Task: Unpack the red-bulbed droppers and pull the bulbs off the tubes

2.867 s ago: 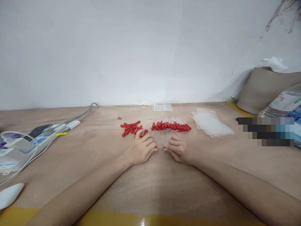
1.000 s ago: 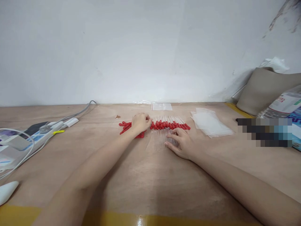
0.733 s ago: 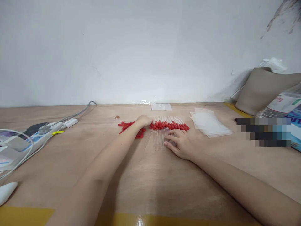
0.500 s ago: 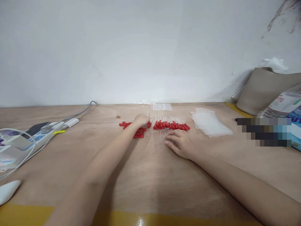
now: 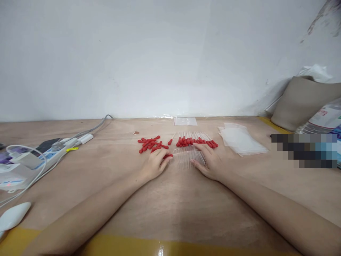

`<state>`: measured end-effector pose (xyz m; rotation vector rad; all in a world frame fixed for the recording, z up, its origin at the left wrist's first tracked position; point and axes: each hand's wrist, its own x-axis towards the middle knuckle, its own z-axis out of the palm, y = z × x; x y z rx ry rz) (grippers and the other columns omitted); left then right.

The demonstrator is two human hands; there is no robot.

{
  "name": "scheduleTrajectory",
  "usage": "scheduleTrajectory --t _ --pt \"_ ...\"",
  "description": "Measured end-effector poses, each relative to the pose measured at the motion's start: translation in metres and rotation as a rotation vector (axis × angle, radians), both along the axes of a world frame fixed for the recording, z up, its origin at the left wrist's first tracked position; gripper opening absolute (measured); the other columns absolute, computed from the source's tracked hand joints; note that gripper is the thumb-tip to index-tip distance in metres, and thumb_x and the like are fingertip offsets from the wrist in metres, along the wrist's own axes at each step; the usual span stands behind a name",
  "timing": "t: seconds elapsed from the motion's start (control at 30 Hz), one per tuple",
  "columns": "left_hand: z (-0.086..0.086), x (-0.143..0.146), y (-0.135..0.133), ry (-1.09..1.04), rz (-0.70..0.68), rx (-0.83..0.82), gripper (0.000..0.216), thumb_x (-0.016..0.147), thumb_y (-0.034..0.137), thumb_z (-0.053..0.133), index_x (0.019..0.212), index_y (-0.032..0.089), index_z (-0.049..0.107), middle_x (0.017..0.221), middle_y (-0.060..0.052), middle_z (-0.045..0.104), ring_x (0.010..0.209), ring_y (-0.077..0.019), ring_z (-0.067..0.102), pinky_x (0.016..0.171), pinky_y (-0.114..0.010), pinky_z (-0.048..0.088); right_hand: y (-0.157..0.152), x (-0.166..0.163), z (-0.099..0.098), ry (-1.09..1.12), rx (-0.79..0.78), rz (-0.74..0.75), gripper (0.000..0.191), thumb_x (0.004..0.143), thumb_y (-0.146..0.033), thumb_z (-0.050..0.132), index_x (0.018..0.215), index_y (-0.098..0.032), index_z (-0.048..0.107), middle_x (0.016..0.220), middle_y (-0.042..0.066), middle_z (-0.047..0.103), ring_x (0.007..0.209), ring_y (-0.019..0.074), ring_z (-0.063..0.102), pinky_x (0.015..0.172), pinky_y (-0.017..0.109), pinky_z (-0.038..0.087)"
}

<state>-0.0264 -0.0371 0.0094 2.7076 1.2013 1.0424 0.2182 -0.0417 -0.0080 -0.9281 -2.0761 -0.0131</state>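
Note:
My left hand [image 5: 156, 164] is closed, fingertips pinched at a red rubber bulb [image 5: 168, 155] on the near side of a loose pile of red bulbs [image 5: 149, 143]. My right hand [image 5: 210, 163] rests with thumb and fingers apart around the right end of a row of thin clear tubes [image 5: 183, 159], touching them. Beyond these tubes lies a row of droppers [image 5: 193, 142], their red bulbs toward me and clear stems pointing at the wall. One single dropper [image 5: 170, 141] lies slightly left of that row.
A stack of clear plastic bags [image 5: 241, 139] lies right of the droppers, and one small zip bag [image 5: 185, 121] by the wall. A power strip [image 5: 50, 155] with cables is at left. A grey-brown container [image 5: 298, 103] and a water bottle [image 5: 323, 119] stand at right.
My left hand has come back toward me from the dropper row to the near side of the bulb pile. The single dropper now lies uncovered. My right hand stays by the tubes, fingers wider apart.

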Motion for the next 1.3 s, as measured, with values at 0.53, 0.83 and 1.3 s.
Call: scheduleTrajectory --t 0.53,0.83,1.3 --pt "-0.008 0.017 0.002 0.125 -0.119 0.198 0.019 0.086 0.030 0.046 0.094 0.019 0.059 0.088 -0.005 0.064 0.078 -0.0158 0.054 0.072 -0.031 0.039 0.005 -0.011 -0.002 -0.199 0.082 0.121 0.019 0.085 -0.030 0.049 0.092 -0.022 0.064 0.086 0.005 0.062 0.083 0.0168 0.051 0.076 0.035 0.038" --pt "-0.005 0.020 -0.001 0.163 -0.197 0.203 0.016 0.087 0.024 0.044 0.091 0.018 0.059 0.086 -0.004 0.064 0.083 -0.0158 0.054 0.081 -0.033 0.039 -0.002 -0.017 0.005 -0.241 0.075 0.116 0.022 0.085 -0.032 0.048 0.099 -0.022 0.063 0.082 0.003 0.064 0.085 0.0167 0.051 0.084 0.037 0.035" --pt "0.006 0.016 -0.008 0.356 -0.156 0.270 0.020 0.086 0.028 0.041 0.078 0.018 0.056 0.076 0.000 0.063 0.088 -0.0178 0.052 0.096 -0.044 0.024 -0.008 -0.016 0.005 -0.240 0.193 0.123 0.016 0.084 -0.028 0.050 0.079 -0.022 0.064 0.068 -0.002 0.064 0.079 0.0143 0.051 0.087 0.038 0.025"
